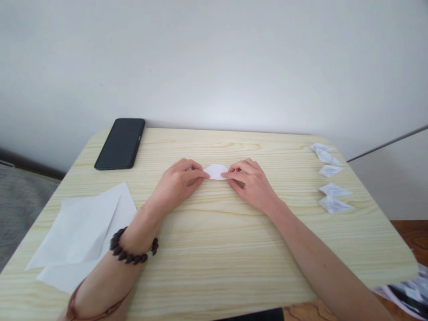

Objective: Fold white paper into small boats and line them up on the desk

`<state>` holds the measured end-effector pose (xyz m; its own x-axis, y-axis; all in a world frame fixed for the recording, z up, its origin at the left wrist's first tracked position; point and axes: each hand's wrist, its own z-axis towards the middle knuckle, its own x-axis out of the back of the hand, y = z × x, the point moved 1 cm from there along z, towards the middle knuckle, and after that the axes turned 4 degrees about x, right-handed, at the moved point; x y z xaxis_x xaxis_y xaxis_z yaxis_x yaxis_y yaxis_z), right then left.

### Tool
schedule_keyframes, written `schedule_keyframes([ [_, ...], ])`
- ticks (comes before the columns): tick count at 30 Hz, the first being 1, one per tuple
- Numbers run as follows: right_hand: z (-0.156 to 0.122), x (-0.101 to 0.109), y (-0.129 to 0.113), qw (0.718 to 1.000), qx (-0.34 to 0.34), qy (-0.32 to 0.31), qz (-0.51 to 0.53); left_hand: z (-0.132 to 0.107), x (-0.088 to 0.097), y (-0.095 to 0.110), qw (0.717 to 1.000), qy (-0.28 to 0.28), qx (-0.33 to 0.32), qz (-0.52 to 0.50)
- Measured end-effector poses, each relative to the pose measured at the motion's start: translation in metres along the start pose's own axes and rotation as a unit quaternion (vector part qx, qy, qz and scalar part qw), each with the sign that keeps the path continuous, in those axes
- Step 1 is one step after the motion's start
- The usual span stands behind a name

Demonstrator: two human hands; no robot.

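Observation:
A small folded white paper [216,171] is held just above or on the middle of the table; I cannot tell whether it touches the wood. My left hand [179,180] pinches its left corner between thumb and fingers. At the opposite end, my right hand [249,182] grips the right corner the same way, one finger lying along the paper's front edge. The paper looks wide and low, with a flat top and sloping sides. Part of each end is hidden under the fingertips.
Loose white paper sheets [78,227] overlap at the left, beside my left forearm. A black phone [121,143] lies at the back left of the wooden table [214,249]. Several folded paper pieces [334,203] line the right side. A white wall [214,67] stands behind.

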<state>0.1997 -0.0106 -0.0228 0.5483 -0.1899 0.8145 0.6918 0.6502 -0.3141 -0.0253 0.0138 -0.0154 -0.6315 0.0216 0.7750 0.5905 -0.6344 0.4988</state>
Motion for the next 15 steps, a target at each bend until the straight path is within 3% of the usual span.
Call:
schedule_keyframes([
  [7, -0.0005, 0.0020, -0.0005, 0.999, -0.010, -0.038, -0.027, 0.0018, -0.0004, -0.0003, 0.999, -0.026, 0.005, 0.023],
  [15, 0.0012, 0.0006, 0.0030, 0.998, -0.049, 0.003, 0.025, 0.0017, -0.0050, 0.0046, 0.996, -0.012, 0.012, 0.090],
])
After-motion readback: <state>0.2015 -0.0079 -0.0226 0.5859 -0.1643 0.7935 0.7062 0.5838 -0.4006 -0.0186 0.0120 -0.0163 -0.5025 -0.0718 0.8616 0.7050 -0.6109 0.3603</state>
